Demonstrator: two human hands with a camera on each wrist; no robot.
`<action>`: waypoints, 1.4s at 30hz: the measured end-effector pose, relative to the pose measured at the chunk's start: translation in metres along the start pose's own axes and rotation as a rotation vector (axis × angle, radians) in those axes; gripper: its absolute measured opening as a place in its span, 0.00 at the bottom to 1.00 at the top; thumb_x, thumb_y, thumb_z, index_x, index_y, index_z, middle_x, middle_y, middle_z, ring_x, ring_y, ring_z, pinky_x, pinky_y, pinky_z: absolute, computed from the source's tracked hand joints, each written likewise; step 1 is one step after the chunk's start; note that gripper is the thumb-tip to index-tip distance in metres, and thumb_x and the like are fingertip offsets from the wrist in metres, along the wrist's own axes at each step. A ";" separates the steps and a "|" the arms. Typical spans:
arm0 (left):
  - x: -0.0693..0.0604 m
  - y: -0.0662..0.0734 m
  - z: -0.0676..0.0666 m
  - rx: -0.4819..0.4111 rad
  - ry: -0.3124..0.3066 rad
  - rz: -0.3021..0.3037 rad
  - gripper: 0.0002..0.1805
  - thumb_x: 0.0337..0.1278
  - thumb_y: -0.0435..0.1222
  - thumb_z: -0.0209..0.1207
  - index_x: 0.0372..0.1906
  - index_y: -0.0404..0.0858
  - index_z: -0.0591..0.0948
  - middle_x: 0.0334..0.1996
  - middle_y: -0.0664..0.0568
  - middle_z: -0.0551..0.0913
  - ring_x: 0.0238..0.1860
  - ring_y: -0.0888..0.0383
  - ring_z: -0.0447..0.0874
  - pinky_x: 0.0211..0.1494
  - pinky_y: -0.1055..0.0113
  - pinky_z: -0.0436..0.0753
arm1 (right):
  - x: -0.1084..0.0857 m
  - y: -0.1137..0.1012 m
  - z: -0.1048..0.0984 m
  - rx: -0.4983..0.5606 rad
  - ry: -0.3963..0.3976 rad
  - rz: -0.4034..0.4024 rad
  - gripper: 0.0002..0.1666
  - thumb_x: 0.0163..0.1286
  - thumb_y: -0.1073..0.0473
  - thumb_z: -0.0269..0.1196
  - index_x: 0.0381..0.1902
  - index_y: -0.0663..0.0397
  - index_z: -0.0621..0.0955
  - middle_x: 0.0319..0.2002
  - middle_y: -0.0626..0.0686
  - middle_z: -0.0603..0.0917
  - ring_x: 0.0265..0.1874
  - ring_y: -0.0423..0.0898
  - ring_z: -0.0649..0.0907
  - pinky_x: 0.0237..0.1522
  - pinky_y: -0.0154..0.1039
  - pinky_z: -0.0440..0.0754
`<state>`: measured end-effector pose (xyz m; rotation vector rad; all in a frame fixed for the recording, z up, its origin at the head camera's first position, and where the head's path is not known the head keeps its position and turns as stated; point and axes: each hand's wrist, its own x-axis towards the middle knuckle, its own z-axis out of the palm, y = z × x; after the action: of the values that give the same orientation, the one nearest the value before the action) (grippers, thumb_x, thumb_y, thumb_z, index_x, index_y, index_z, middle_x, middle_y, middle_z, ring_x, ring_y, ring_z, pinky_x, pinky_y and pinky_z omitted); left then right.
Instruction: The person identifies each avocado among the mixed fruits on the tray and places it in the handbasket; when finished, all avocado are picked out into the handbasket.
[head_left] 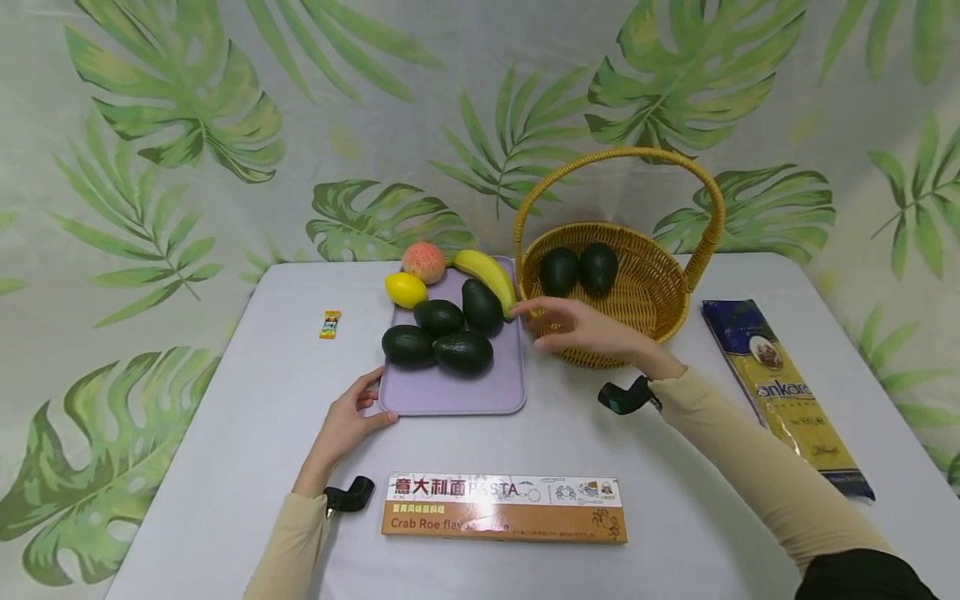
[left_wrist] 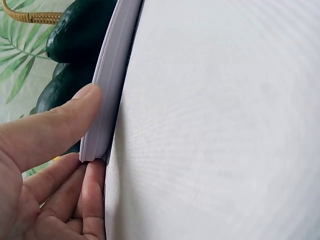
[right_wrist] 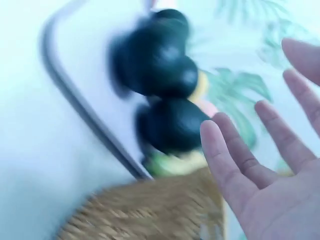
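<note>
At its near-left corner, the lilac tray [head_left: 450, 396] is gripped by the left hand [head_left: 348, 425]; in the left wrist view the thumb [left_wrist: 75, 112] lies on the tray's rim [left_wrist: 107, 95], with the fingers at its side. Several dark green avocados [head_left: 463, 353], a yellow lemon [head_left: 406, 290], a peach [head_left: 424, 262] and a banana [head_left: 489, 277] lie on the tray. Over the gap between tray and wicker basket [head_left: 645, 292] hovers the right hand [head_left: 588, 332], its fingers spread and holding nothing in the right wrist view. Two avocados [head_left: 597, 269] sit inside the basket.
A pasta box [head_left: 504, 508] lies across the table's front, nearer the person than the tray. To the right of the basket lies a blue and yellow packet [head_left: 783, 392]. A small yellow sachet [head_left: 330, 324] is left of the tray. The basket's tall handle [head_left: 622, 152] arches upward.
</note>
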<state>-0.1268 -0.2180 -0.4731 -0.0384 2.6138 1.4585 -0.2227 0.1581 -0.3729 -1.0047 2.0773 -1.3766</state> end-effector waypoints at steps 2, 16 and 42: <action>0.000 0.000 0.000 0.000 0.000 0.002 0.41 0.50 0.32 0.69 0.70 0.38 0.65 0.52 0.38 0.76 0.52 0.45 0.70 0.58 0.52 0.67 | 0.008 0.006 0.010 0.002 -0.055 -0.035 0.31 0.67 0.65 0.61 0.67 0.61 0.67 0.67 0.60 0.66 0.62 0.60 0.68 0.59 0.59 0.66; 0.001 -0.003 -0.001 -0.004 0.003 0.006 0.41 0.50 0.32 0.69 0.70 0.39 0.65 0.52 0.38 0.75 0.52 0.45 0.70 0.58 0.53 0.67 | 0.060 0.015 0.052 -0.372 -0.136 -0.103 0.31 0.59 0.66 0.66 0.62 0.50 0.75 0.71 0.59 0.57 0.69 0.59 0.56 0.63 0.59 0.55; 0.000 0.000 -0.001 0.002 -0.002 0.005 0.41 0.49 0.31 0.69 0.70 0.38 0.65 0.53 0.37 0.76 0.52 0.44 0.71 0.58 0.52 0.67 | 0.066 0.016 0.068 -0.524 -0.086 -0.006 0.26 0.63 0.63 0.65 0.60 0.41 0.77 0.64 0.59 0.62 0.60 0.59 0.65 0.58 0.53 0.66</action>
<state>-0.1270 -0.2188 -0.4723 -0.0301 2.6154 1.4560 -0.2222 0.0707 -0.4131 -1.2426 2.4237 -0.7789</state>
